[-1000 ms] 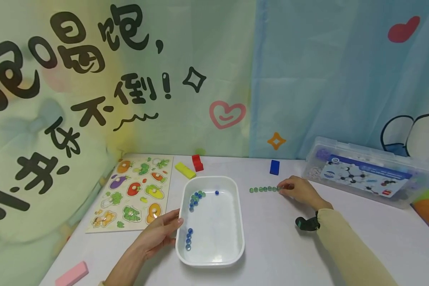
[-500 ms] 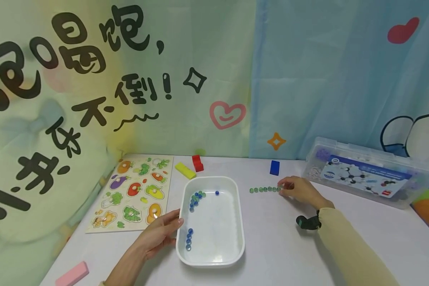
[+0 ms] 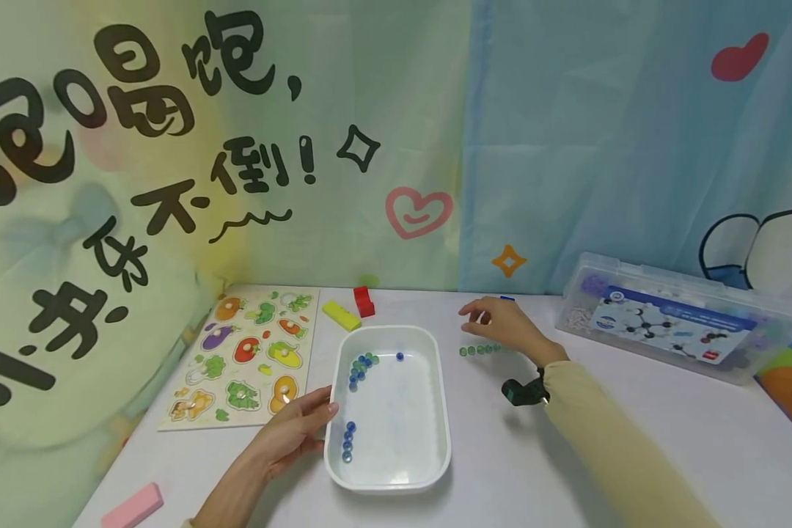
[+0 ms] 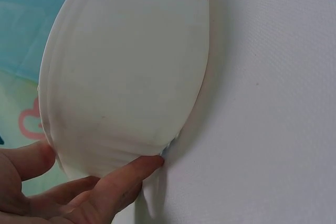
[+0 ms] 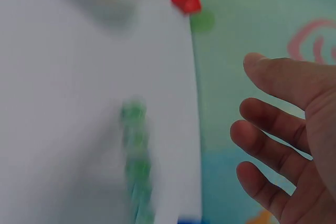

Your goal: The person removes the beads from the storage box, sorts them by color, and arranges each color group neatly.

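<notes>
My left hand (image 3: 290, 433) holds a white rectangular tray (image 3: 402, 433) by its left side, thumb at the rim and fingers lower down; in the left wrist view the tray's pale outside (image 4: 126, 66) shows. Inside the tray are blue marbles (image 3: 347, 445) along the left wall, a mixed blue and green cluster (image 3: 361, 367) and a lone blue marble (image 3: 400, 356). Right of the tray, a row of green marbles (image 3: 480, 350) lies on the table. Above this row hovers my right hand (image 3: 511, 326), fingers loosely bent and apart, nothing visible in them. It hides the row's right end.
A vegetable puzzle board (image 3: 244, 352) lies left of the tray. Behind it are a yellow block (image 3: 342, 315) and a red block (image 3: 364, 301). A blue block (image 3: 507, 298) is mostly hidden behind the right hand. A clear plastic box (image 3: 673, 315) stands back right, a pink block (image 3: 132, 506) front left.
My right hand has left the right end of the green marble row, rising and moving left above it. The left hand and the tray look unchanged.
</notes>
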A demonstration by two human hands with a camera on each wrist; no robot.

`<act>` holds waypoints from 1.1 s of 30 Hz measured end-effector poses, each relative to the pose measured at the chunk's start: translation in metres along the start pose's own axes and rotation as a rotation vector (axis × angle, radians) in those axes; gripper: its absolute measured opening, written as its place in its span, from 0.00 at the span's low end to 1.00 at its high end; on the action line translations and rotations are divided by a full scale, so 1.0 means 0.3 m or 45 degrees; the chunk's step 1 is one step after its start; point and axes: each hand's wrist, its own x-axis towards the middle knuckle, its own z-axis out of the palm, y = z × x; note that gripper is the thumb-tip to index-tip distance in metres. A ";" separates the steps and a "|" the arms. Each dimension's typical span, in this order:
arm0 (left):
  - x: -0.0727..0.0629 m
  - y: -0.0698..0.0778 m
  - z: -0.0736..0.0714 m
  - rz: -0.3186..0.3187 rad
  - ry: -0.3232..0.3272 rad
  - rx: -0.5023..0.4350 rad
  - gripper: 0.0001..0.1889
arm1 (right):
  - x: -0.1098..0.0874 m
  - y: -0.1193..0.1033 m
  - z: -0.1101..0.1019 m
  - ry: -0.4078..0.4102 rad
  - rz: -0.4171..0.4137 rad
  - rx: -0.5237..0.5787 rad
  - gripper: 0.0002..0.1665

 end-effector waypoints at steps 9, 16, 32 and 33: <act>0.002 0.002 -0.002 -0.008 0.008 -0.013 0.34 | 0.109 -0.255 0.095 -0.092 -0.067 0.051 0.17; 0.004 0.004 0.002 -0.028 0.012 -0.025 0.33 | 0.157 -0.366 0.194 -0.252 -0.111 -0.025 0.16; 0.002 0.006 -0.002 -0.014 -0.003 -0.029 0.32 | 0.165 -0.379 0.320 -0.399 0.052 -0.252 0.17; 0.001 0.005 -0.003 -0.011 -0.006 -0.029 0.32 | 0.163 -0.378 0.324 -0.392 0.051 -0.255 0.17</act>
